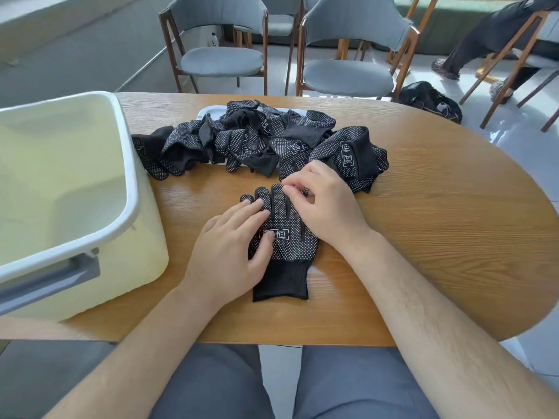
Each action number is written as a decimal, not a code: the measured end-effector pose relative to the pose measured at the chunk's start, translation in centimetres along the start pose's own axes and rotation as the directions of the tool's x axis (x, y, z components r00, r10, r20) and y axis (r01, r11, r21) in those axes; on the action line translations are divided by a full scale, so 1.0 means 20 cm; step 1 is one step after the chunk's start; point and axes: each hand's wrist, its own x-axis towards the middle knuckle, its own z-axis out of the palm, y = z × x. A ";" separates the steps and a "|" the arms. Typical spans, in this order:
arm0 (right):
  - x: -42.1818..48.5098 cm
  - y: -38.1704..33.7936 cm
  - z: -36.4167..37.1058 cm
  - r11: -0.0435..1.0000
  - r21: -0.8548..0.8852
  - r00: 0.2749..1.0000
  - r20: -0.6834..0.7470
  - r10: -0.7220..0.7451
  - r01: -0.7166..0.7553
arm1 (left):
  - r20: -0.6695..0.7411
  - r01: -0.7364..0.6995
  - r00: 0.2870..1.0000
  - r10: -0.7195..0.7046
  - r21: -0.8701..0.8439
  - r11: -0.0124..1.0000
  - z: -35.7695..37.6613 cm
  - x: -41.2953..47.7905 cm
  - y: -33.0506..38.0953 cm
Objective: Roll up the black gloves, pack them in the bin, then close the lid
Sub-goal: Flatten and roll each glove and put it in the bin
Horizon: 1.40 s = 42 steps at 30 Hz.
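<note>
**Station status: one glove laid flat, both hands on it**

We find the flat glove (292,246) at the centre of the frame on the wooden table (438,222). Its dotted side faces up, its cuff points toward the lower edge and its fingers point toward the upper edge.

We note the left hand (233,246) lying spread on the glove's left half. Its fingers are straight and press the dotted palm area down, with the thumb across the printed mark.

We note the right hand (323,204) at the glove's finger end. Its fingers are curled and pinch the glove's fingertips, with the wrist resting on the glove's right edge.

We locate the pile of gloves (272,140) just above the hands, loose and tangled. Part of it rests on a white panel (211,111) that shows at the pile's upper left.

We locate the bin (130,189) at the left of the frame. It stands open, pale yellow with a white rim and a grey handle, touching the pile's left end.

Beyond the table, in the upper part of the frame, we see two grey chairs (222,60), a black bag (429,99) on the floor, and a seated person (490,34) at the upper right.
</note>
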 end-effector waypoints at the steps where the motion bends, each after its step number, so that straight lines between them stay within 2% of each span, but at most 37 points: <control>1: -0.02 0.00 -0.01 1.000 -0.001 0.999 0.013 -0.031 0.031 | 0.024 -0.011 1.000 0.011 -0.003 1.000 0.00 0.02 0.00; 3: -0.09 0.00 -0.02 0.997 -0.036 0.994 0.094 -0.062 0.066 | 0.093 -0.025 0.995 0.023 0.023 0.999 -0.01 0.05 0.00; 6: -0.18 0.02 -0.01 0.990 -0.134 0.984 0.178 -0.026 0.051 | 0.178 -0.029 0.984 0.020 0.044 0.999 0.01 0.06 -0.01; 9: -0.22 0.01 -0.03 0.990 -0.141 0.988 0.156 0.017 0.005 | 0.216 -0.038 0.976 0.033 0.020 0.999 0.02 0.05 -0.02; 12: -0.26 -0.02 -0.08 0.996 -0.070 0.997 0.053 0.056 -0.052 | 0.141 -0.048 0.988 0.057 -0.070 0.996 0.01 0.04 -0.02; 14: -0.32 -0.03 -0.12 0.996 -0.058 0.998 0.028 0.063 -0.061 | 0.070 -0.131 0.987 0.141 -0.136 0.982 -0.02 0.00 -0.03; 16: -0.37 -0.04 -0.13 0.994 -0.101 0.996 0.071 0.056 -0.049 | 0.024 -0.273 0.959 0.281 -0.169 0.947 -0.05 -0.05 -0.03; 19: -0.37 -0.03 -0.10 0.986 -0.153 0.989 0.117 0.087 -0.069 | 0.025 -0.398 0.912 0.409 -0.191 0.897 -0.08 -0.11 -0.02; 23: -0.37 -0.04 -0.11 0.990 -0.129 0.996 0.070 0.059 -0.050 | 0.095 -0.394 0.903 0.419 -0.207 0.896 -0.08 -0.12 -0.02; 26: -0.41 -0.07 -0.15 0.998 -0.029 0.998 0.027 -0.054 0.055 | 0.050 -0.391 0.912 0.406 -0.191 0.901 -0.06 -0.12 -0.03; 28: -0.45 -0.11 -0.17 0.989 0.051 0.988 0.065 -0.140 0.137 | -0.010 -0.391 0.918 0.397 -0.197 0.899 -0.04 -0.12 -0.03; 30: -0.49 -0.14 -0.18 0.980 0.052 0.965 0.170 -0.198 0.192 | -0.061 -0.396 0.918 0.391 -0.187 0.899 -0.03 -0.11 -0.03; 32: -0.52 -0.14 -0.16 0.977 0.013 0.949 0.237 -0.210 0.213 | -0.090 -0.394 0.919 0.384 -0.163 0.905 -0.02 -0.11 -0.02; 36: -0.51 -0.10 -0.13 0.977 0.037 0.968 0.133 -0.211 0.208 | -0.041 -0.394 0.918 0.393 -0.190 0.899 -0.06 -0.12 -0.01; 39: -0.52 -0.09 -0.13 0.981 0.039 0.970 0.146 -0.195 0.191 | 0.049 -0.370 0.922 0.384 -0.179 0.912 -0.07 -0.13 -0.02; 42: -0.52 -0.09 -0.14 0.985 0.050 0.973 0.154 -0.173 0.167 | -0.001 -0.355 0.932 0.361 -0.182 0.917 -0.04 -0.12 -0.04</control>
